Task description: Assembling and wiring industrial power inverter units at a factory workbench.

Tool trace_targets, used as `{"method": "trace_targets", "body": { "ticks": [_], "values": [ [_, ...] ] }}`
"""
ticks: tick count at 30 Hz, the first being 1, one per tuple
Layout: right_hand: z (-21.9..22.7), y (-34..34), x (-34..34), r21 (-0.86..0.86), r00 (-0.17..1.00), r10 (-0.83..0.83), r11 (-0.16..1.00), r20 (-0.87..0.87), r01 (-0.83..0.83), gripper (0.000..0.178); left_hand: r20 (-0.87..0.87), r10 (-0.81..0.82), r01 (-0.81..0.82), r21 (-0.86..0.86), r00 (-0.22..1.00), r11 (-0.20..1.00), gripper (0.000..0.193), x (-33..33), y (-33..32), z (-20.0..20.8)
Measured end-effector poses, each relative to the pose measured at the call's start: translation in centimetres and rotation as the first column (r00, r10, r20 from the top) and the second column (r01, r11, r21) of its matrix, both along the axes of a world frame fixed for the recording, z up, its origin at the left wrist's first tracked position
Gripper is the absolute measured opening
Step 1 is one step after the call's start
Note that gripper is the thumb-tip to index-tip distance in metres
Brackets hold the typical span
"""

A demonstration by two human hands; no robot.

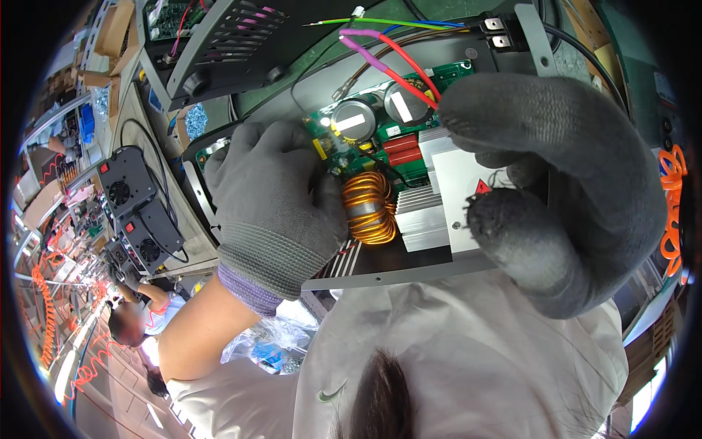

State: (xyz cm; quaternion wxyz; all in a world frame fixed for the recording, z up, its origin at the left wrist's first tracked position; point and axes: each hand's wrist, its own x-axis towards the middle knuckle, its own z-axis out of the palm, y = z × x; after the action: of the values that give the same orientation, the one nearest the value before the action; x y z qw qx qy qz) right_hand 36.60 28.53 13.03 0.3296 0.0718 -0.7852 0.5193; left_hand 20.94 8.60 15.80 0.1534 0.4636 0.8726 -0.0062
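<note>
An opened dark metal casing [409, 277] lies before me with a green circuit board [461, 69] inside. My left hand [274, 194], in a grey glove, bends its fingers down over the board's left side; their tips are hidden, and so is whatever they hold. Its thumb side is beside a copper-wound ring coil [369, 208]. My right hand [578, 175], also gloved, arches over a silver heatsink plate [455, 208] with index finger and thumb apart. Two red wires [409, 79] with purple sleeving pass behind its index fingertip. Two round capacitors [354, 121] stand on the board.
A vented dark cover [227, 51] stands tilted at the far left. Two black units [128, 186] with red switches sit on the left bench. A green-yellow wire [395, 23] crosses the casing's far side. Orange coiled hose [670, 212] hangs at right. Another person [139, 318] works at lower left.
</note>
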Motion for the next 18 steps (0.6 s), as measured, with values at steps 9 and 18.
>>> {"method": "trace_targets", "body": {
  "ticks": [9, 18],
  "values": [
    [1.7, 0.4, 0.6, 0.070, 0.966, -0.019, 0.998, 0.258, 0.001, 0.044, 0.036, -0.084, 0.084, 0.003, 0.996, 0.996, 0.013, -0.9, -1.1, 0.1],
    [3.4, -2.3, -1.6, 0.183, 0.943, -0.126, 0.980, 0.308, 0.072, 0.041, -0.006, 0.001, -0.001, -0.036, 1.000, 0.999, 0.015, -0.8, -2.1, 0.2]
  ]
}}
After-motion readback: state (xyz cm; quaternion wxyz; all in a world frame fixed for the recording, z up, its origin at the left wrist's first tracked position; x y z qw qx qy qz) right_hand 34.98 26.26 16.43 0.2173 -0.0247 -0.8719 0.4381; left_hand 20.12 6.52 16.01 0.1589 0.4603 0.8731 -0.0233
